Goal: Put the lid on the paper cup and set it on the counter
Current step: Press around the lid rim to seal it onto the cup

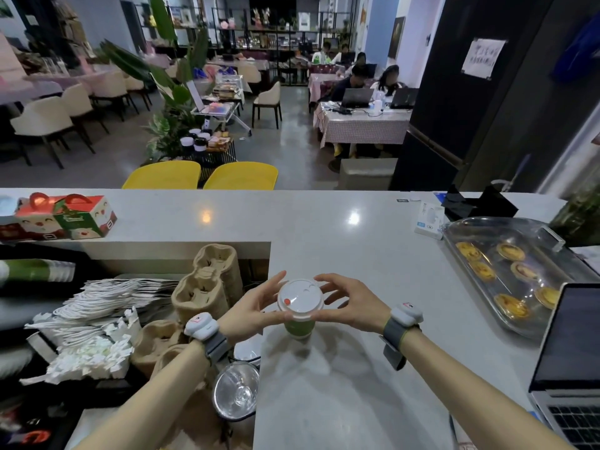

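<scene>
Item: green paper cup (pixel 300 329) w/ white plastic lid (pixel 300 297), red stopper dot on top; loc: over near part of pale stone counter (pixel 341 254), close to its L edge; cup base appears at or just above the surface, contact not clear. Left hand (pixel 250 308): thumb under lid rim at front, fingers spread along L side of rim, pinching lid edge. Right hand (pixel 349 303): thumb at front rim, fingers curled & slightly apart over R side of rim. Step, est.: lid seating, looks near done, lid sits level. Next calls for: even press round rim till snapped, cup kept upright, then let go on counter. Nearby: egg tarts under clear tray cover (pixel 506 271) well R, laptop (pixel 571 368) near R, pulp cup carriers (pixel 207 287) below counter L
</scene>
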Available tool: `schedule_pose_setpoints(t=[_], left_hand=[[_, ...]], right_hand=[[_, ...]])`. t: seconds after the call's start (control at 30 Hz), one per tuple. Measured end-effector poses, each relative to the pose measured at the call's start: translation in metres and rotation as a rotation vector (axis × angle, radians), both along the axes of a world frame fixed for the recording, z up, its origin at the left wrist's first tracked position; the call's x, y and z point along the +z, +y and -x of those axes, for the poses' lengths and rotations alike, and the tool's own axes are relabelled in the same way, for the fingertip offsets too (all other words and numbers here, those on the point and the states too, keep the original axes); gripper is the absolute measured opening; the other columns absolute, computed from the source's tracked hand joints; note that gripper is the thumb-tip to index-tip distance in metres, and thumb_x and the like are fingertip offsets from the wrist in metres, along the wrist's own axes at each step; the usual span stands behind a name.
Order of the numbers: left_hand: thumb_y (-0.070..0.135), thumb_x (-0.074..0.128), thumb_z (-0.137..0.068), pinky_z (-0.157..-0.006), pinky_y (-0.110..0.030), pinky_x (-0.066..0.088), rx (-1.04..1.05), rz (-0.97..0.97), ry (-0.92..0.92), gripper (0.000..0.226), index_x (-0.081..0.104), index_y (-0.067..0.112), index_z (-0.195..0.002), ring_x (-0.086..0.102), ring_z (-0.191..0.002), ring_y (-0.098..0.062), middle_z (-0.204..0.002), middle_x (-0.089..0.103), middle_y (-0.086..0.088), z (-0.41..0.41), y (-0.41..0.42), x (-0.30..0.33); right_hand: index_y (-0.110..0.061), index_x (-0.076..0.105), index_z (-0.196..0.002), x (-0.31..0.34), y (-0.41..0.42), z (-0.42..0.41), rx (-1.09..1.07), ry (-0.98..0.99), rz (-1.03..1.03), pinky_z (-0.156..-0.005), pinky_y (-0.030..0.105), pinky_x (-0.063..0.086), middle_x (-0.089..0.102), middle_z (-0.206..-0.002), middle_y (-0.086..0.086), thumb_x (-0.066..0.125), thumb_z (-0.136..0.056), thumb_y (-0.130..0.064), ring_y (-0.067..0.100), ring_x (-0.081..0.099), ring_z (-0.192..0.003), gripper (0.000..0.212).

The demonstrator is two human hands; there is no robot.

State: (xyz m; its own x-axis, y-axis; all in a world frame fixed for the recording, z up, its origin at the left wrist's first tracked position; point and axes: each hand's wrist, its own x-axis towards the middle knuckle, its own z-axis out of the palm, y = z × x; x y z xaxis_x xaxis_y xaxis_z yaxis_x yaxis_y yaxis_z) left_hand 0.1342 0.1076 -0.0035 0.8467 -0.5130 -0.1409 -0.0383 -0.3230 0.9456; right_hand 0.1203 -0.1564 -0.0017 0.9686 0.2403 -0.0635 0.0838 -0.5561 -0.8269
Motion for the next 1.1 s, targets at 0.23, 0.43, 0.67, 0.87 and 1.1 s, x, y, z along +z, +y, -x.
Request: schedule_pose_setpoints(t=[0.23, 0.43, 0.67, 0.87, 1.1], left_hand=[[0.015, 0.085, -0.08, -0.107, -0.025, 0.049, 0.044, -0.043, -0.05, 0.076, 0.048, 0.015, -0.146, 0.06, -0.125, 0.002, -0.137, 0.064, 0.005, -0.006, -0.004, 0.001], [0.04, 0.088, -0.072, -0.114, -0.039, 0.045, 0.078, -0.046, -0.084, 0.091, 0.044, 0.024, -0.149, 0.056, -0.132, -0.008, -0.141, 0.061, 0.009, -0.006, -0.013, -0.007], [0.053, 0.085, -0.073, -0.117, -0.046, 0.042, 0.066, -0.024, -0.032, 0.099, 0.034, 0.03, -0.155, 0.047, -0.141, -0.013, -0.151, 0.053, 0.009, -0.001, -0.011, -0.018], [0.027, 0.091, -0.072, -0.115, -0.037, 0.043, 0.151, 0.056, -0.001, 0.093, 0.041, 0.021, -0.151, 0.055, -0.135, -0.013, -0.146, 0.059, 0.0, 0.001, -0.008, -0.012], [0.014, 0.085, -0.079, -0.107, -0.045, 0.052, 0.254, 0.112, -0.017, 0.063, 0.06, 0.011, -0.136, 0.067, -0.121, -0.019, -0.13, 0.07, -0.002, -0.003, 0.003, -0.008]], right_hand=[[-0.03, 0.054, -0.148, 0.006, 0.004, -0.013, 0.051, 0.025, 0.025, -0.094, 0.025, 0.056, 0.069, -0.129, -0.004, 0.087, -0.078, -0.042, 0.012, 0.073, -0.102, 0.078], [-0.029, 0.064, -0.14, 0.0, 0.006, -0.017, 0.065, 0.015, 0.01, -0.087, 0.019, 0.057, 0.073, -0.125, -0.011, 0.089, -0.076, -0.042, 0.006, 0.072, -0.098, 0.07], [-0.051, 0.068, -0.124, -0.008, 0.007, -0.01, 0.03, -0.037, 0.009, -0.084, 0.031, 0.061, 0.077, -0.114, -0.014, 0.087, -0.076, -0.043, 0.011, 0.072, -0.094, 0.053], [-0.03, 0.072, -0.126, -0.006, 0.01, -0.001, -0.051, -0.071, -0.014, -0.086, 0.038, 0.062, 0.079, -0.107, -0.008, 0.089, -0.069, -0.051, 0.009, 0.074, -0.096, 0.064], [-0.039, 0.063, -0.124, 0.007, 0.004, -0.004, -0.079, -0.076, 0.105, -0.078, 0.025, 0.054, 0.068, -0.106, -0.011, 0.088, -0.06, -0.062, 0.011, 0.065, -0.094, 0.073]])
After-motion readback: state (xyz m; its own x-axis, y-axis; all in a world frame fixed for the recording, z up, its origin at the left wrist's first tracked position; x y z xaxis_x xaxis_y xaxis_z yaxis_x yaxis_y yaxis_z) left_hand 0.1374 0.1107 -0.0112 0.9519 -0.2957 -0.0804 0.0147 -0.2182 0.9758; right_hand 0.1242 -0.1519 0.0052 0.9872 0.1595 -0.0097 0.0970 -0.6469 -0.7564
